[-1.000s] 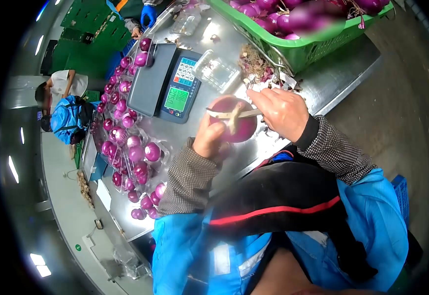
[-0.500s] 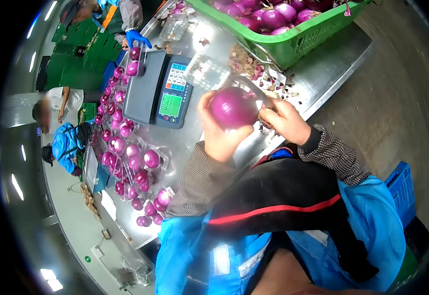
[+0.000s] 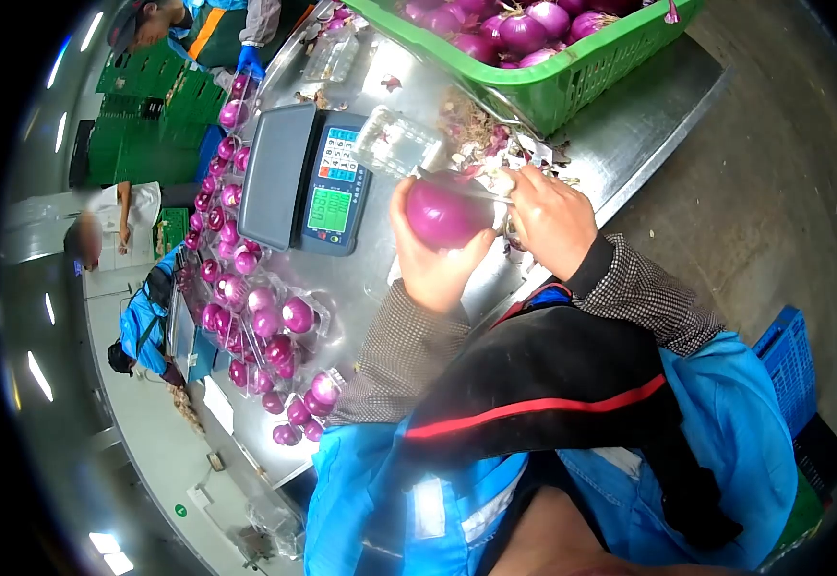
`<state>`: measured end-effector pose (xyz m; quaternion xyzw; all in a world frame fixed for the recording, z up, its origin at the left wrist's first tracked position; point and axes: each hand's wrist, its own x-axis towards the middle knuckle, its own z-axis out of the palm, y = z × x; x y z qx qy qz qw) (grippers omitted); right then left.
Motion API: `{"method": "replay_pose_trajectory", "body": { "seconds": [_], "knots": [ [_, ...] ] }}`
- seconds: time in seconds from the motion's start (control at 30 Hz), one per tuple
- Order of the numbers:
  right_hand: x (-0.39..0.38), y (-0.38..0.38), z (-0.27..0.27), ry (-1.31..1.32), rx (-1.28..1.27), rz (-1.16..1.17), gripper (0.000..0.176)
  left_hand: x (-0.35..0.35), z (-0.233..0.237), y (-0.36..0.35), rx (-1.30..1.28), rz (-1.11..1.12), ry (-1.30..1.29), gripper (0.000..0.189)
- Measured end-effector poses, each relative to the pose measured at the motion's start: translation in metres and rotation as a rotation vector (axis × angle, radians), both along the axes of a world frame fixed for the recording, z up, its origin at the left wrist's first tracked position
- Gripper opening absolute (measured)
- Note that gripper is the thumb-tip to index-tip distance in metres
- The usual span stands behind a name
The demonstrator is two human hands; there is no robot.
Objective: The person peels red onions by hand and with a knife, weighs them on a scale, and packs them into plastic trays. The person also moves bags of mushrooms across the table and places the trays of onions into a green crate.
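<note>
A large, shiny red onion (image 3: 444, 219) rests in my left hand (image 3: 432, 276), whose fingers and thumb wrap around its lower side. My right hand (image 3: 555, 226) is closed around a small knife (image 3: 471, 190). The thin blade lies across the upper part of the onion, where some loose reddish skin shows; the handle is mostly hidden by my fingers. Just beyond the onion, a clear plastic tray (image 3: 397, 142) lies on the metal table (image 3: 620, 144) beside scraps of onion skin and root (image 3: 476, 130).
A digital scale (image 3: 305, 180) stands left of my hands. Packed red onions (image 3: 263, 322) line the table's left side. A green basket of onions (image 3: 572, 82) sits at the far edge. A co-worker's blue-gloved hand (image 3: 251, 61) is at upper left; a blue crate (image 3: 788, 370) stands lower right.
The knife has moved up and left across the top of the onion. The co-worker's gloved hand and the onion pack near it have shifted away from the scale.
</note>
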<state>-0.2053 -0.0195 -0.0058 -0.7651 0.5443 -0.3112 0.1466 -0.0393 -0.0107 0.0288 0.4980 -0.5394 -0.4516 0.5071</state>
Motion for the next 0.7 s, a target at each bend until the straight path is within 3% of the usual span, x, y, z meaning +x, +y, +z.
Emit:
{"method": "replay_pose_trajectory", "body": {
  "seconds": [0.1,0.2,0.23,0.27,0.33,0.37,0.4,0.47,0.5,0.53,0.6,0.63,0.67,0.7],
  "knots": [
    [-0.007,0.003,-0.019,-0.033,0.114,-0.054,0.026,0.012,0.004,0.004,-0.026,0.082,-0.08,0.099],
    [-0.014,0.011,-0.03,-0.317,0.129,-0.027,0.028,0.023,0.009,-0.001,-0.132,0.077,-0.141,0.1],
    [-0.013,0.009,-0.028,-0.403,0.15,-0.05,0.029,0.027,0.01,-0.005,-0.056,0.028,-0.129,0.101],
    [-0.011,0.004,-0.026,-0.569,0.281,0.008,0.03,0.024,0.013,-0.006,0.057,-0.002,-0.032,0.102],
    [-0.01,-0.014,-0.017,-0.895,0.523,0.119,0.035,0.032,-0.003,-0.008,-0.16,-0.117,-0.356,0.104],
    [-0.015,-0.021,-0.007,-0.968,0.832,0.168,0.046,0.037,-0.009,-0.012,-0.229,-0.214,-0.429,0.105],
    [-0.014,-0.025,-0.012,-1.181,0.988,0.293,0.053,0.034,-0.008,-0.014,-0.326,-0.307,-0.477,0.108],
    [-0.011,-0.025,-0.015,-1.291,1.176,0.401,0.052,0.029,0.002,-0.014,-0.5,-0.352,-0.691,0.111],
    [-0.01,-0.026,-0.02,-1.378,1.15,0.434,0.048,0.033,-0.003,-0.011,-0.337,-0.286,-0.611,0.113],
    [-0.01,-0.024,-0.023,-1.355,1.079,0.394,0.047,0.027,-0.005,-0.005,-0.084,-0.204,-0.28,0.106],
    [-0.007,-0.018,-0.025,-1.308,0.938,0.315,0.048,0.036,-0.006,-0.004,0.359,-0.227,0.081,0.099],
    [-0.001,-0.016,-0.021,-1.104,0.697,0.261,0.054,0.035,-0.005,-0.004,0.445,-0.377,0.271,0.083],
    [0.003,-0.016,-0.032,-0.906,0.528,0.281,0.056,0.03,-0.001,0.003,0.703,-0.276,0.454,0.072],
    [0.005,-0.011,-0.022,-0.761,0.429,0.278,0.055,0.034,-0.009,0.002,0.649,-0.298,0.6,0.07]
  ]
}}
